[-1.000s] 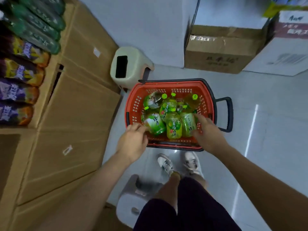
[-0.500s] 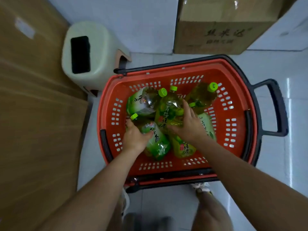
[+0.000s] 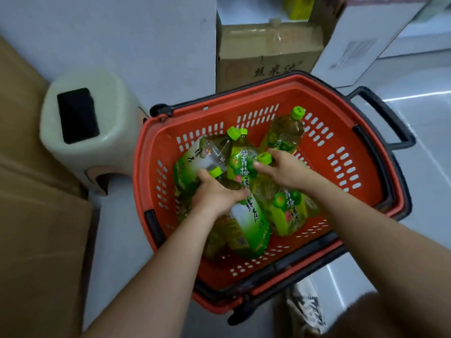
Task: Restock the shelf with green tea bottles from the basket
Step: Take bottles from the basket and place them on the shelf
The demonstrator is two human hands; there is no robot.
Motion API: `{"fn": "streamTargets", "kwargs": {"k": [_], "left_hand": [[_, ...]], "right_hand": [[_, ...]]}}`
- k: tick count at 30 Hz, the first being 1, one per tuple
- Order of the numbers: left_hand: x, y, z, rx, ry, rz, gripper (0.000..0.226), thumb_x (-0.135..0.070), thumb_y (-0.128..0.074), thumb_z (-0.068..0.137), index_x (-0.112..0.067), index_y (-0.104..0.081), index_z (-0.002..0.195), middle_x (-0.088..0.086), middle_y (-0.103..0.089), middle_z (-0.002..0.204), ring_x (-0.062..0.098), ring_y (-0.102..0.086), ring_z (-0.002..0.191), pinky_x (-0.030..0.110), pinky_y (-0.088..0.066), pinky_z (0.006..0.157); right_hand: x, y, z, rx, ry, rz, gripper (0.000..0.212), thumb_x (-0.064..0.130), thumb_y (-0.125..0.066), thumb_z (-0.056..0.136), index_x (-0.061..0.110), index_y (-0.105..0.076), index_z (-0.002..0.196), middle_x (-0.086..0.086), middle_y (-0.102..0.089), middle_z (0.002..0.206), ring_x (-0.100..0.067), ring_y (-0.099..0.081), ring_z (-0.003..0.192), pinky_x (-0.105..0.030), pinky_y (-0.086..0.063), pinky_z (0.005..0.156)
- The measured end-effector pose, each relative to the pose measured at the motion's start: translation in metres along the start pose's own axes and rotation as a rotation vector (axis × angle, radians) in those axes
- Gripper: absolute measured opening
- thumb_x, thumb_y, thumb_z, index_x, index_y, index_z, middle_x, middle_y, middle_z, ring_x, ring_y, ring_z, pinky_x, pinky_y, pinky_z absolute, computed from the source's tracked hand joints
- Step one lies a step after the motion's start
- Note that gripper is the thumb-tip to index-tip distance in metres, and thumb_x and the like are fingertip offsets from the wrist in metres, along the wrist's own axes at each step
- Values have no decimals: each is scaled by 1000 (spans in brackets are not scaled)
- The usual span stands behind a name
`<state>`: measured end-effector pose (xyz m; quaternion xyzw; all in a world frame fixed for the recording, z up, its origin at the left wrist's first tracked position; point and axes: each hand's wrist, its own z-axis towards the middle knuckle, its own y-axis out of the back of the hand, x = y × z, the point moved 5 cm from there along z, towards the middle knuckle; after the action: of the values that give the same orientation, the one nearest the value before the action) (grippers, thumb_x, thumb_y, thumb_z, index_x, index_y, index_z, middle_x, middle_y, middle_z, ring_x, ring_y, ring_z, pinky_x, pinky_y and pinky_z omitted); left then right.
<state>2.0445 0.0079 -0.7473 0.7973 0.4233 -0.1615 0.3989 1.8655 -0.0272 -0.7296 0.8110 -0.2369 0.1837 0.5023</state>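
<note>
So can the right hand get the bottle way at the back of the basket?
Probably, but not right now. The back bottle lies uncovered just past the right hand, with nothing over it. That hand is busy, though: it grips the neck of a nearer bottle.

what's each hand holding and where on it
The left hand grips one green tea bottle at its shoulder, just below the cap; the right hand grips a second bottle at its neck, by the cap.

The green tea bottle (image 3: 251,223) is partly covered by the left hand (image 3: 214,195). The shoe (image 3: 307,311) is blurred. The cardboard carton (image 3: 36,228) is cut off at left.
</note>
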Motion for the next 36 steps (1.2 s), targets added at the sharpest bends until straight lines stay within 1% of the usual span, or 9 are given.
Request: {"fn": "streamTargets", "kwargs": {"k": [4, 7, 10, 16, 19, 22, 26, 31, 36], "left_hand": [[4, 8, -10, -71, -84, 57, 94, -58, -78, 63, -19, -18, 124, 2, -45, 106, 30, -56, 102, 40, -50, 87], [-6, 14, -30, -180, -196, 66, 95, -56, -78, 64, -18, -20, 129, -2, -47, 100, 23, -54, 89, 35, -50, 82], [-22, 30, -57, -311, -332, 123, 93, -58, -79, 59, -24, -25, 128, -4, -55, 102, 22, -56, 86, 32, -47, 73], [-11, 113, -135, -601, -471, -185, 73, -44, -86, 54, -29, -42, 110, -11, -57, 103, 12, -55, 94, 26, -41, 80], [8, 146, -191, -722, -549, -356, 63, -41, -87, 42, -31, -55, 95, -14, -67, 94, 6, -65, 89, 31, -53, 83], [24, 168, -253, -813, -613, -373, 56, -28, -90, 45, -35, -57, 91, -19, -68, 85, -5, -64, 79, 20, -52, 75], [60, 192, -365, -1008, -660, -351, 56, -20, -85, 48, -37, -55, 92, -31, -65, 80, -10, -61, 74, 8, -46, 69], [137, 216, -493, -1309, -629, -365, 69, -3, -89, 54, -24, -58, 112, -21, -70, 86, -6, -65, 78, 10, -47, 70], [194, 247, -592, -1596, -549, -284, 69, -7, -87, 58, -24, -55, 117, -22, -63, 88, -15, -59, 75, 2, -42, 65]], "right_hand": [[4, 21, -10, -97, 99, 105, 71, 59, -47, 85, 2, -47, 128, -16, -57, 128, -30, -56, 115, -43, -46, 98], [31, 46, -18, -266, 212, 224, 29, 43, -48, 94, 15, -53, 100, 0, -60, 92, -18, -60, 87, -24, -47, 73], [60, 69, -38, -476, 344, 205, 25, 40, -49, 95, 18, -48, 85, 10, -50, 74, -4, -49, 67, -13, -34, 53], [108, 88, -89, -627, 559, 283, 31, 43, -55, 91, 13, -52, 85, 1, -57, 78, -19, -53, 74, -29, -36, 65], [145, 81, -124, -601, 696, 292, 28, 42, -60, 88, 14, -59, 93, 2, -60, 81, -17, -55, 77, -31, -42, 68], [182, 64, -165, -578, 807, 356, 30, 36, -66, 85, 12, -62, 102, 2, -61, 84, -18, -58, 81, -33, -46, 75], [242, 30, -231, -426, 972, 636, 25, 36, -72, 80, 19, -65, 96, 2, -66, 82, -20, -64, 79, -38, -53, 79], [324, -16, -320, -116, 1060, 958, 18, 22, -77, 77, 19, -68, 92, -4, -70, 86, -18, -67, 82, -35, -54, 82], [395, -55, -403, 19, 1209, 1042, 12, 22, -78, 77, 24, -68, 83, -4, -71, 82, -15, -66, 77, -42, -56, 79]]}}
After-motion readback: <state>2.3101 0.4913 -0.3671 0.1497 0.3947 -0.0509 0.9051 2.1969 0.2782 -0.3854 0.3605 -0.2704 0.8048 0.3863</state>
